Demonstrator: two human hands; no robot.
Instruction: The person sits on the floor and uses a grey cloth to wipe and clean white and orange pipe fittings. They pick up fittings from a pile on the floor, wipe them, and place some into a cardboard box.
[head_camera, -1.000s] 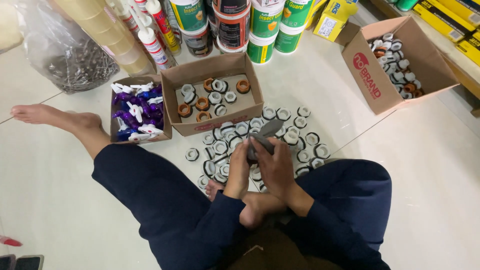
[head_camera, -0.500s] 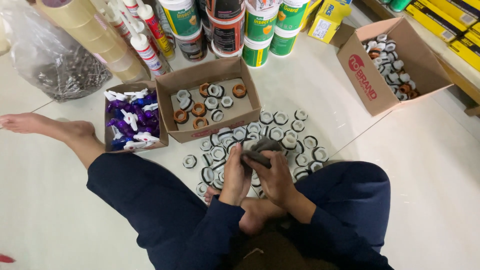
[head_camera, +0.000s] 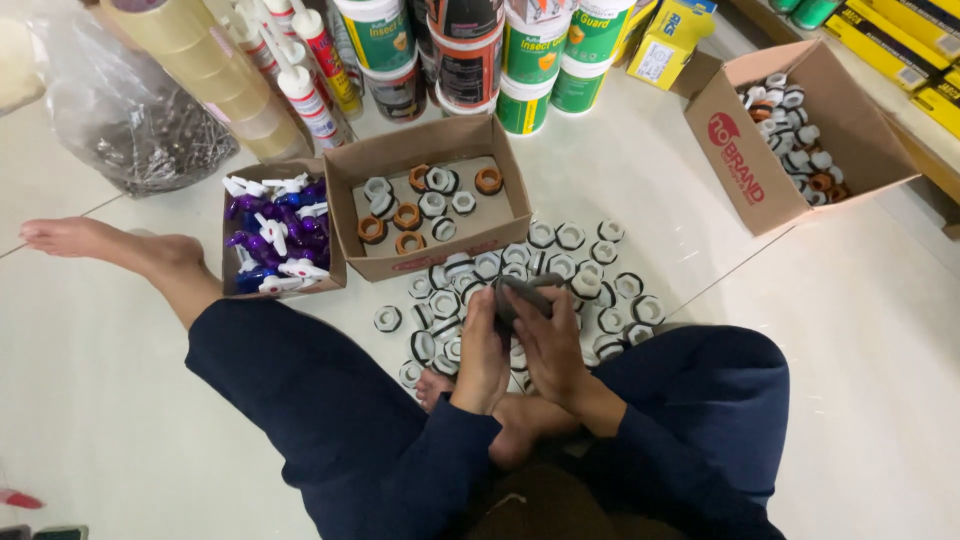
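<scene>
A dark grey cloth (head_camera: 522, 296) sits between the two hands. Around it, at twelve o'clock, lie white fittings with black bands (head_camera: 560, 262) on the pale cream floor (head_camera: 860, 330). The brown cardboard box (head_camera: 425, 150) holds white and orange rings. At ten o'clock, a smaller box (head_camera: 232, 262) shows purple and white pieces. The trouser legs (head_camera: 300, 390) are navy.

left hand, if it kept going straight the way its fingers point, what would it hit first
The left hand points up-frame, away from the body. It would likely first meet the white fittings on the floor, then the open cardboard box; depth is unclear.
</scene>
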